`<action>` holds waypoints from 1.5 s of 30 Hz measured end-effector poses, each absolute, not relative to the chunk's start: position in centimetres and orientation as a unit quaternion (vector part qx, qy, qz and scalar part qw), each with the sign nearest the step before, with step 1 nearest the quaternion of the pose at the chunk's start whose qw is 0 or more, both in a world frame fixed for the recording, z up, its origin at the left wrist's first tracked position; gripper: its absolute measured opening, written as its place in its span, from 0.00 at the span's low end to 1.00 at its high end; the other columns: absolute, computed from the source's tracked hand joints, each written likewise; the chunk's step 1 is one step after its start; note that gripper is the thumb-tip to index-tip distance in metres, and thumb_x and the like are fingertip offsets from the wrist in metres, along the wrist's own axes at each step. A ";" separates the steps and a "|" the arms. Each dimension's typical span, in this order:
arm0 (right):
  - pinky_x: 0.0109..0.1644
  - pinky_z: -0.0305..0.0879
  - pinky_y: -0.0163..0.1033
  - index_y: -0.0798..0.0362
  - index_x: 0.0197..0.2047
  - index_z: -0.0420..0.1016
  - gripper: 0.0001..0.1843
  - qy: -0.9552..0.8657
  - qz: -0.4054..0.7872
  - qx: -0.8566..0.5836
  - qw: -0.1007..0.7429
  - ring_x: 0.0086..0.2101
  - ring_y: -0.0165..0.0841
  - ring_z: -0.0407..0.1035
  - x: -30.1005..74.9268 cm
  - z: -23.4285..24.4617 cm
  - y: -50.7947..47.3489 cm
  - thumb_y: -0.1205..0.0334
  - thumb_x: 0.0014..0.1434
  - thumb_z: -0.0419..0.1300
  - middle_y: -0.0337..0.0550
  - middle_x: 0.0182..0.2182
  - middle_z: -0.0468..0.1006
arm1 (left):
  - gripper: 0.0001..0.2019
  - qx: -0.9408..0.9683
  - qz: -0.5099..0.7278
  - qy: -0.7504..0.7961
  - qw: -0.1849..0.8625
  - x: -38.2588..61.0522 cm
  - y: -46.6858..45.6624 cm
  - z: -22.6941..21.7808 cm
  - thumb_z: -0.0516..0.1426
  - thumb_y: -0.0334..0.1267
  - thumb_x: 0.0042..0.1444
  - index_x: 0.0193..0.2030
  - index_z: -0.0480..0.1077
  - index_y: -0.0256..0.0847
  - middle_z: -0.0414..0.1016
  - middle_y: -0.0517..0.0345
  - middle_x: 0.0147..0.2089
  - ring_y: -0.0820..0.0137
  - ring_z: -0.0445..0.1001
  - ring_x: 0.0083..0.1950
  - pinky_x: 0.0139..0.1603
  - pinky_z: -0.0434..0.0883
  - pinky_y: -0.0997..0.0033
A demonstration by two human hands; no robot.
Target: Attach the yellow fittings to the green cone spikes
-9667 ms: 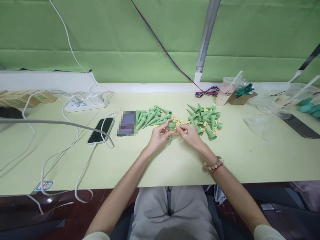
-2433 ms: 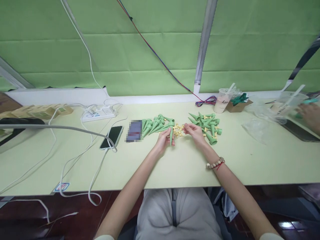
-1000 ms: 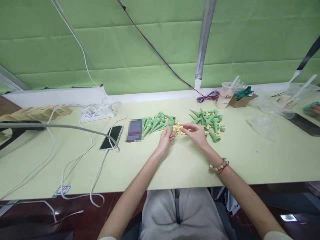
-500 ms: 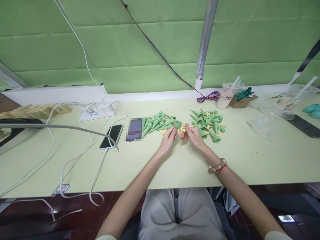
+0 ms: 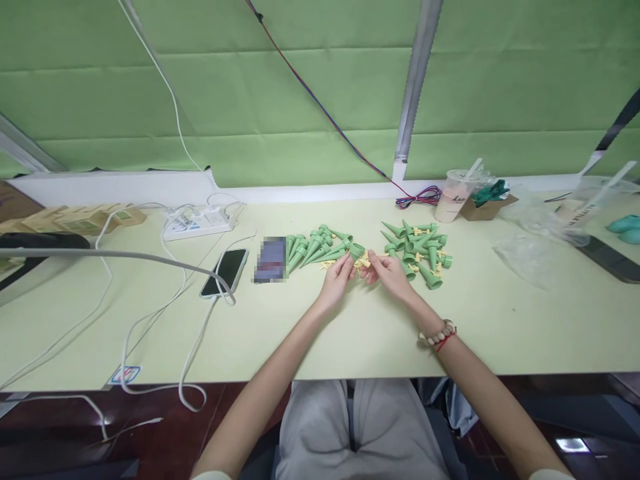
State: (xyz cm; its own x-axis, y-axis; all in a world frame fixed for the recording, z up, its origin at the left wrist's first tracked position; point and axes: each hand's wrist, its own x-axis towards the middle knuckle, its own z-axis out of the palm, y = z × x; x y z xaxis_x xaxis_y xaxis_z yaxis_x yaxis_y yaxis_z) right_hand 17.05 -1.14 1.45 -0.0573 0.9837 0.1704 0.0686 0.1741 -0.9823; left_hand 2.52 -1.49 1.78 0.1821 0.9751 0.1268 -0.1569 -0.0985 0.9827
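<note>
My left hand is closed, its thumb and fingers pinching a green plastic watering spike whose wide round end points up and away from me. Close by on the right, my right hand has its thumb and index finger together on a small yellow plastic piece; the fingers partly hide it. More yellow pieces lie scattered around the fingertips. Left of the hands is a row of green spikes. To the right lies a looser heap of spikes, several with yellow pieces on or among them.
A pixelated dark rectangle and a phone with a white cable lie to the left, near a power strip. At the back right stand a drink cup and a small cardboard box. A plastic bag and another phone lie farther right.
My right thumb and fingers have closed together and moved slightly nearer my left hand. The left hand keeps the green spike in nearly the same place.
</note>
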 end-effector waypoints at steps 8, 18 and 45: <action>0.25 0.68 0.37 0.54 0.33 0.80 0.24 -0.574 0.393 -0.481 0.534 0.21 0.32 0.71 17.2 2.0 -1.2 0.42 0.40 0.68 0.49 0.32 0.82 | 0.23 0.518 0.533 0.389 0.544 2.1 -1.0 1.9 0.58 0.60 0.49 0.25 0.60 0.40 0.55 0.65 0.21 0.78 0.50 0.21 0.22 0.47 0.74; 0.19 0.65 0.33 0.53 0.35 0.74 0.26 -0.561 0.470 -0.452 0.509 0.20 0.28 0.71 16.7 1.3 -1.1 0.38 0.46 0.63 0.46 0.38 0.79 | 0.25 0.540 0.516 0.390 0.538 1.8 -1.1 1.9 0.58 0.61 0.48 0.24 0.59 0.39 0.55 0.65 0.20 0.78 0.51 0.21 0.21 0.48 0.74; 0.28 0.61 0.37 0.49 0.39 0.65 0.14 -0.726 0.273 -0.481 0.409 0.22 0.31 0.67 17.5 0.9 -1.4 0.48 0.63 0.49 0.40 0.31 0.75 | 0.24 0.568 0.474 0.395 0.545 2.0 -1.2 1.9 0.55 0.61 0.50 0.24 0.64 0.38 0.66 0.62 0.20 0.79 0.57 0.18 0.21 0.55 0.74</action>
State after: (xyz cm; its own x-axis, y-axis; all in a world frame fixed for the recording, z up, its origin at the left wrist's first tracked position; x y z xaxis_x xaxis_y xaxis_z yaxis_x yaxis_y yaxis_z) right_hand 17.52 -1.41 0.89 -0.2025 0.9214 0.3317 0.4740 0.3886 -0.7901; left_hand 1.98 -1.18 1.90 0.2378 0.9654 0.1075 -0.0675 -0.0940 0.9933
